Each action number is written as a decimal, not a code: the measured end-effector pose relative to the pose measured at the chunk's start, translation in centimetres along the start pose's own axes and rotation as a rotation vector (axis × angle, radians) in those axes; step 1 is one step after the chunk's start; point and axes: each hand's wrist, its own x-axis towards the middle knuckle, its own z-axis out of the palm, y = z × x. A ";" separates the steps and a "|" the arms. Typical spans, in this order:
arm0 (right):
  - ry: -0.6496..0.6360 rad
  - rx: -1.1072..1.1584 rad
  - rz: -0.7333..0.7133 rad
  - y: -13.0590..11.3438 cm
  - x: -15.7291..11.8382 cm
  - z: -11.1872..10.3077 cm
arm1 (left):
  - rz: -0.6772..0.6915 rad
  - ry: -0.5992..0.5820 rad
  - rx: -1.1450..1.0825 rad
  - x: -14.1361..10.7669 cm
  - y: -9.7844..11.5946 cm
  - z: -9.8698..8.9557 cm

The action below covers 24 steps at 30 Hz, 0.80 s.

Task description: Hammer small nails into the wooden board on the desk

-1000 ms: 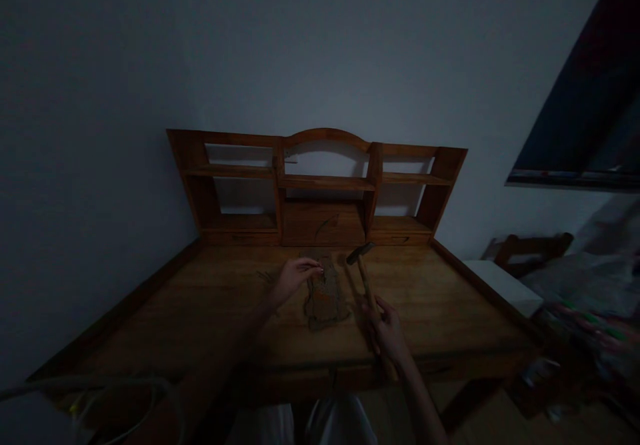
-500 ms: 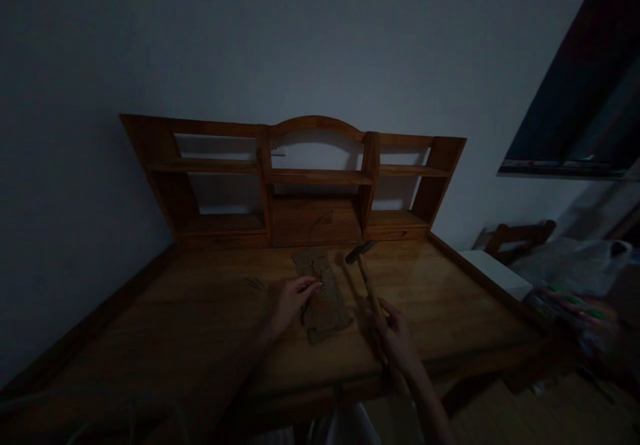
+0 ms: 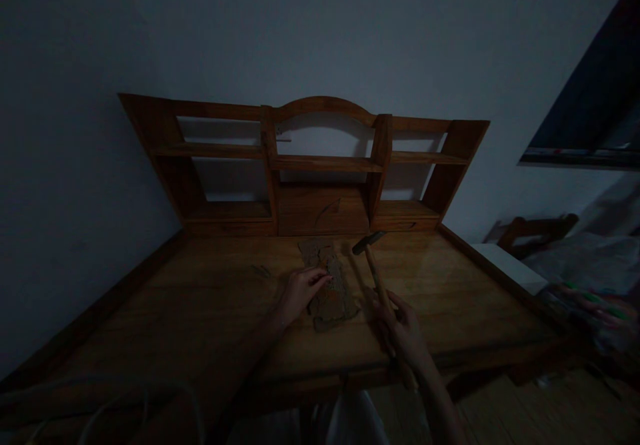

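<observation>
My right hand (image 3: 400,325) is wrapped round the wooden handle of a hammer (image 3: 377,275), whose dark metal head is raised just above the desk. A worn, brownish flat piece (image 3: 333,302) with rough, ragged edges lies on the desk, left of the hammer. Over its left side is my left hand (image 3: 303,292), thumb and fingertips pinched together. Whatever is between those fingertips is too small and dark to make out. Left of that hand, a few thin sticks or nails (image 3: 261,271) lie on the wood.
The wooden desk (image 3: 210,298) has a shelf unit (image 3: 327,164) along its back edge, against the wall. To the right are a white surface (image 3: 510,265), a wooden chair back (image 3: 540,232) and a pile of plastic bags (image 3: 590,258). Pale curved tubing or wire (image 3: 150,382) shows at lower left.
The view has shifted a little. My left hand stays pinched over the brownish piece, and my right hand still holds the hammer raised in nearly the same pose.
</observation>
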 end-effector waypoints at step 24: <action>0.036 -0.054 -0.041 -2.3 -2.1 0.5 | 0.126 0.023 0.074 -0.1 -0.4 0.3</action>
